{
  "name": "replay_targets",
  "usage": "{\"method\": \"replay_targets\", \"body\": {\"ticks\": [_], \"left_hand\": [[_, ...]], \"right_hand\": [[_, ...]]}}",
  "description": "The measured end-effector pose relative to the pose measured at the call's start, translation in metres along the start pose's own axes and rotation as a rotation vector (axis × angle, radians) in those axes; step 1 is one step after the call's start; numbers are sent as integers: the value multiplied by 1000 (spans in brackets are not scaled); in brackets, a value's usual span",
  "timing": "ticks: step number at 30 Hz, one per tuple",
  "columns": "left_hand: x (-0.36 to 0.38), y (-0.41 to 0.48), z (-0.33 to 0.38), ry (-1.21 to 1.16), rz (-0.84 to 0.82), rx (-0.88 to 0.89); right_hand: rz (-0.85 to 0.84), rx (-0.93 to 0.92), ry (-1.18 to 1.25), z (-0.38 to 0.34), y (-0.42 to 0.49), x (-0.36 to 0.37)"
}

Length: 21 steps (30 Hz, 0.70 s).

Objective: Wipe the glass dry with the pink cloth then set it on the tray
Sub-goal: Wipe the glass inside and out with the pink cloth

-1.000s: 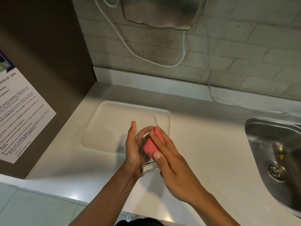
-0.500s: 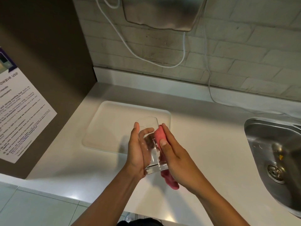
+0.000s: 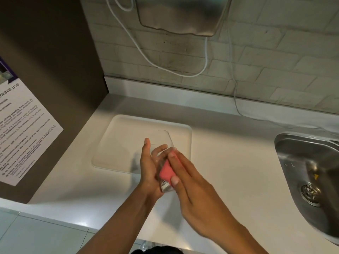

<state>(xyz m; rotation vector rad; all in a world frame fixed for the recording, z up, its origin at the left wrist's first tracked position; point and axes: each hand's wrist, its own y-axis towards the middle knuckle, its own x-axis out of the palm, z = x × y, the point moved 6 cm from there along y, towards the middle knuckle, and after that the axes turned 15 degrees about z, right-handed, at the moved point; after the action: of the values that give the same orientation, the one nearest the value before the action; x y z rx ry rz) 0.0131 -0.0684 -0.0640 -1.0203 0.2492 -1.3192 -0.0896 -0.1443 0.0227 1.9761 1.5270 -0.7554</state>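
Head cam: left hand (image 3: pixel 149 167) wrapped around a clear glass (image 3: pixel 162 143), fingers curled round its side, thumb up along the near wall. Glass is held in the air, tilted, mouth pointing away from the person, thick base near the wrists. It sits over the near-right corner of the white tray (image 3: pixel 124 143), not resting on it.

Right hand (image 3: pixel 194 187) presses a pink cloth (image 3: pixel 167 172) flat against the glass's outer wall, fingers stretched over the cloth, thumb tip at the cloth's lower edge. Cloth is folded small, pinned between palm side and glass.

Tray lies flat on the white counter (image 3: pixel 229 162), in the left corner by the dark side panel. Steel sink (image 3: pixel 311 171) is well to the right, drain visible. White cable (image 3: pixel 235 96) runs down the brick wall onto the counter. A printed notice (image 3: pixel 23 129) is stuck to the panel on the left.
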Motion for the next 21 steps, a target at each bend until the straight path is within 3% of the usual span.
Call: {"method": "replay_targets", "body": {"ticks": [5,9,16,21], "left_hand": [[-5,-6,-9,26,41,2],[-4,-3,-8,53,17,-11],[1,-7,-5,33,-10,17],[13,-11,16,185,5,225]], "right_hand": [[25,122,60,15,7,-2],[-31,32,-43,10,0,4],[20,240,238,24,12,-7],[96,114,145,10,18,-11]]}}
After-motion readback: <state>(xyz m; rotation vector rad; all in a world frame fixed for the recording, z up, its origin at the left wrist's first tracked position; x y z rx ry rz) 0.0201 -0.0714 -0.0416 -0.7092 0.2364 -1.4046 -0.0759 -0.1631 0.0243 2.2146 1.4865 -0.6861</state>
